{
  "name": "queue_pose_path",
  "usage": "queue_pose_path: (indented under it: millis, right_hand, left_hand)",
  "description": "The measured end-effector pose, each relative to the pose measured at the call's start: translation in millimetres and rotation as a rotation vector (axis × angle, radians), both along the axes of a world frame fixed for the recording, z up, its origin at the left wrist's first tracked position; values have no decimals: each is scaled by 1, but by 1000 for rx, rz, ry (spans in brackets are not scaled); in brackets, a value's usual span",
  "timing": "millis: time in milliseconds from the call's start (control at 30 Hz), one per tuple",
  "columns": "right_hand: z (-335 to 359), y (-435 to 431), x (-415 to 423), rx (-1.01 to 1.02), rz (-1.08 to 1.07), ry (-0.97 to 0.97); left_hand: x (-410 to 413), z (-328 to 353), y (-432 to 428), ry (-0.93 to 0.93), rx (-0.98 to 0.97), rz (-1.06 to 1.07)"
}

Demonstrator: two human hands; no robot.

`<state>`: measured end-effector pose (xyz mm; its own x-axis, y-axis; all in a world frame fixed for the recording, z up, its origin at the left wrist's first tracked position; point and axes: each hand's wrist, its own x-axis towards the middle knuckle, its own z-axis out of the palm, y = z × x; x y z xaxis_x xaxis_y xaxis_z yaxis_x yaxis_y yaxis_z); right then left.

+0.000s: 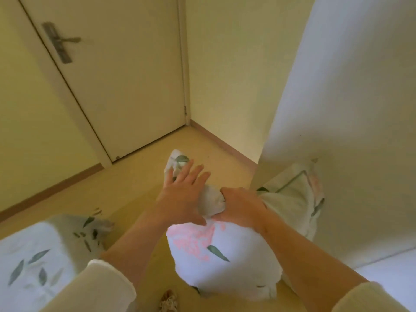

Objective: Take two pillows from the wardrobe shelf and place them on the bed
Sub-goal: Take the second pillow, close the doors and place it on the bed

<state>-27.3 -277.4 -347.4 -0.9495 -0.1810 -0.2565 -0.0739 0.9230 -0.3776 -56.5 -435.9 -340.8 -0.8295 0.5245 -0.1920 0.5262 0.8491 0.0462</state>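
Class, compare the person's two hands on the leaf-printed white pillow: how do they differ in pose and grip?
The left hand lies open with fingers spread, pressing flat on the white pillow with green leaves and pink print; the right hand is closed in a fist. The left holds nothing in its grip; the right clutches a bunched corner of fabric. Both touch the same pillow, and both arms wear rolled cream sleeves.
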Motion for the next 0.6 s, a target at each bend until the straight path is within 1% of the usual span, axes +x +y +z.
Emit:
queue_pose_path:
  millis: [67, 167, 333, 400, 500, 600]
  right_hand:
    - [0, -27, -26, 3, 38, -5]
    - [-5, -60, -63, -44, 40, -2]
    - [-13, -115, -118, -24, 61, -8]
    - [-12, -136, -141, 11, 97, 11]
    - [-11, -160, -178, 88, 172, 98]
    - [-14, -180, -215, 156, 277, 107]
  left_hand:
    - [-19, -10, -13, -4, -49, 29]
    - [-53, -19, -41, 8, 34, 135]
    - [-107, -29, -100, -159, 89, 274]
    - [-128, -30, -122, -201, 131, 309]
    - [-154, -23, -154, -238, 230, 380]
    - [-174, -20, -191, -218, 310, 478]
